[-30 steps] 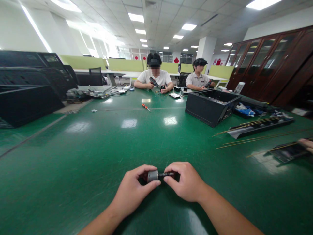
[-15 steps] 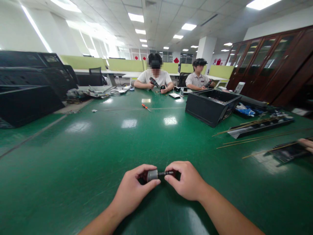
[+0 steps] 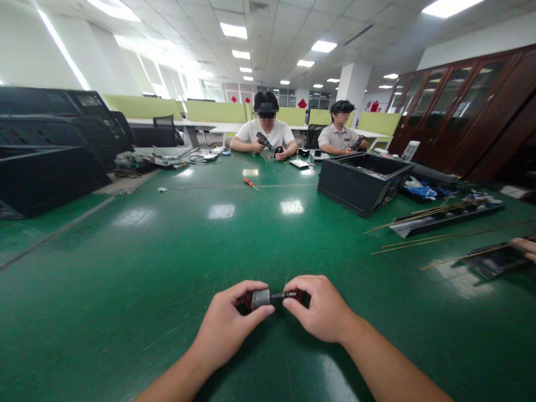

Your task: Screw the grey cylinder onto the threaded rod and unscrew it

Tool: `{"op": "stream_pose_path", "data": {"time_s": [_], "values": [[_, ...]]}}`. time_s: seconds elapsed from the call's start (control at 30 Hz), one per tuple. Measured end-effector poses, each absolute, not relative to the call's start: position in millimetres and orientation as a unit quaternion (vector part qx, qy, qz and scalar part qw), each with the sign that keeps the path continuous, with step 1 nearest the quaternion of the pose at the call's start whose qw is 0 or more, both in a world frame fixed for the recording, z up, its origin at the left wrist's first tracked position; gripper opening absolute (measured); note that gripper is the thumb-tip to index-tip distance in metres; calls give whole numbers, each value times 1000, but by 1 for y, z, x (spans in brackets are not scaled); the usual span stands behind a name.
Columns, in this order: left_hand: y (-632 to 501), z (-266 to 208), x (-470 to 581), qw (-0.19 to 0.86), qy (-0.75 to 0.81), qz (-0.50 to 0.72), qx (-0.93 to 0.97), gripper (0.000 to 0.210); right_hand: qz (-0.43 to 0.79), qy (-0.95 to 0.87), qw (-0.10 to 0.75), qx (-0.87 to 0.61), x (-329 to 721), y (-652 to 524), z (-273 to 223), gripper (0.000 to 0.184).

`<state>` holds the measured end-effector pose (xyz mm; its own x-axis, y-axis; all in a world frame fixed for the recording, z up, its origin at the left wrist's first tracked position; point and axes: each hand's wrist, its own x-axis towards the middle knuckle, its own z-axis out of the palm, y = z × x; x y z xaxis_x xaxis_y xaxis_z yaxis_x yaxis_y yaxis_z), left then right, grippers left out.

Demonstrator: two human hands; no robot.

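Between my hands, low above the green table [image 3: 201, 245], a small grey metal cylinder with a thin dark shaft [image 3: 261, 299] lies level; it looks like a small motor. My left hand [image 3: 230, 321] grips the cylinder between thumb and fingers, its left end partly hidden by the fingers. With thumb and forefinger, my right hand [image 3: 320, 307] pinches the far part of the shaft, whose tip shows at the fingers.
An orange screwdriver [image 3: 249, 183] lies farther up the table. To the right stand a black metal case [image 3: 352, 187], thin brass-coloured rods [image 3: 422, 242] and a co-worker's hand [image 3: 525, 245]. Black cases [image 3: 50, 178] stand left. Two people sit opposite, one holding a power drill [image 3: 264, 140].
My hands and the cylinder with its shaft stay nearly still. At the right, the rod near the co-worker's hand has shifted slightly to the right.
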<state>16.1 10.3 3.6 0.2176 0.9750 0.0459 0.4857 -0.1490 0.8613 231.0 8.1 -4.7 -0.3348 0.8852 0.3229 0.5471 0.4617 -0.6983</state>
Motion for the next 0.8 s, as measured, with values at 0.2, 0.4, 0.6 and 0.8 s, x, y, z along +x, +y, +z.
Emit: {"op": "stream_pose_path", "data": {"time_s": [0.2, 0.4, 0.6, 0.8], "values": [[11, 3, 16, 378, 530, 329, 684, 31, 246, -778, 349, -460, 231, 8, -2, 5], [10, 5, 17, 382, 533, 329, 679, 30, 244, -778, 350, -461, 230, 8, -2, 4], [11, 4, 16, 385, 536, 330, 674, 31, 244, -776, 351, -463, 231, 9, -3, 4], [11, 2, 15, 393, 533, 336, 670, 32, 244, -776, 350, -465, 232, 8, -3, 5]]}}
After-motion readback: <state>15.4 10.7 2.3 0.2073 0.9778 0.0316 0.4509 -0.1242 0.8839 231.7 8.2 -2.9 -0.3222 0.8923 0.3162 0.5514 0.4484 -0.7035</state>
